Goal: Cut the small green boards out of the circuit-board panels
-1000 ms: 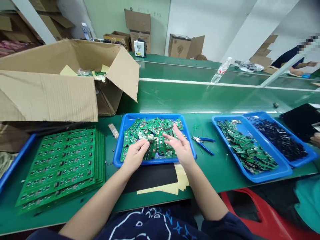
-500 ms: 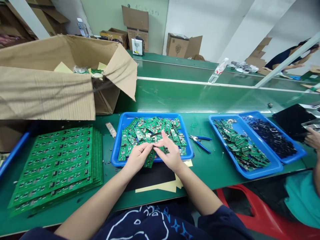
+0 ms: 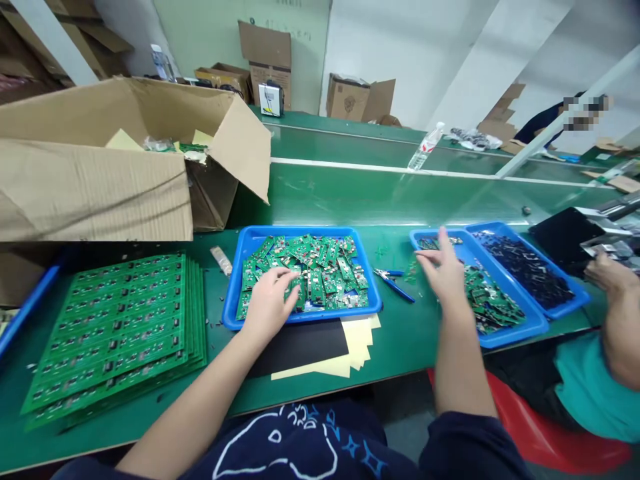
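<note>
My left hand (image 3: 270,303) is over the near part of a blue tray (image 3: 233,293) heaped with small green circuit boards (image 3: 330,275). Its thumb and fingers are curved and apart, close to the boards; whether they touch one is unclear. Out to the right, my right hand (image 3: 444,270) is raised at the left edge of a second blue tray (image 3: 533,333), which also holds boards. A small green circuit board (image 3: 413,272), blurred, hangs from its thumb and fingers, while the index finger points up. Blue-handled pliers (image 3: 397,285) lie between the two trays.
Stacked green board panels (image 3: 115,327) stand at the left, below a large open carton (image 3: 95,193). A third blue tray (image 3: 580,303) holds black parts. Beside it is a co-worker's hand (image 3: 610,273). Yellow paper (image 3: 357,343) and a black sheet (image 3: 300,347) lie before me.
My hands were together over the near edge of the middle tray, working on a board. They have parted: the right swung right with a board, the left moved slightly left over the heap.
</note>
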